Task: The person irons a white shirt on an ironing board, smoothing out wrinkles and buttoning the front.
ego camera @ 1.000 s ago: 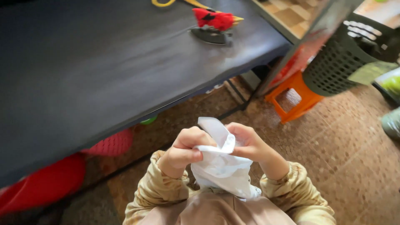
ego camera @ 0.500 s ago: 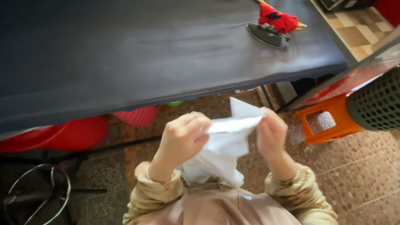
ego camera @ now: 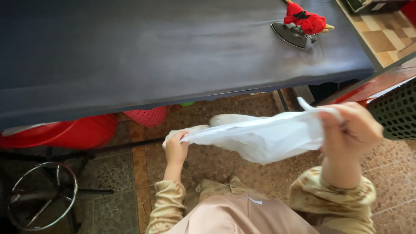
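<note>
- A patterned stone floor (ego camera: 255,173) lies below the person, running under a dark padded table (ego camera: 173,52).
- The left hand (ego camera: 177,147) pinches one end of a white cloth (ego camera: 264,136), fingers closed on it.
- The right hand (ego camera: 351,132) grips the other end, stretching the cloth taut above the floor, in front of the table's near edge.
- A flat iron (ego camera: 291,34) with a red wrapped handle rests near the table's far right corner.

hands (ego camera: 264,141) apart, both pinched closed, arms outstretched

Both hands stretch a white cloth (ego camera: 264,136) below the dark tabletop (ego camera: 173,52); the left hand (ego camera: 177,145) pinches one end, the right hand (ego camera: 349,130) the other; an iron (ego camera: 291,34) rests on top.
</note>
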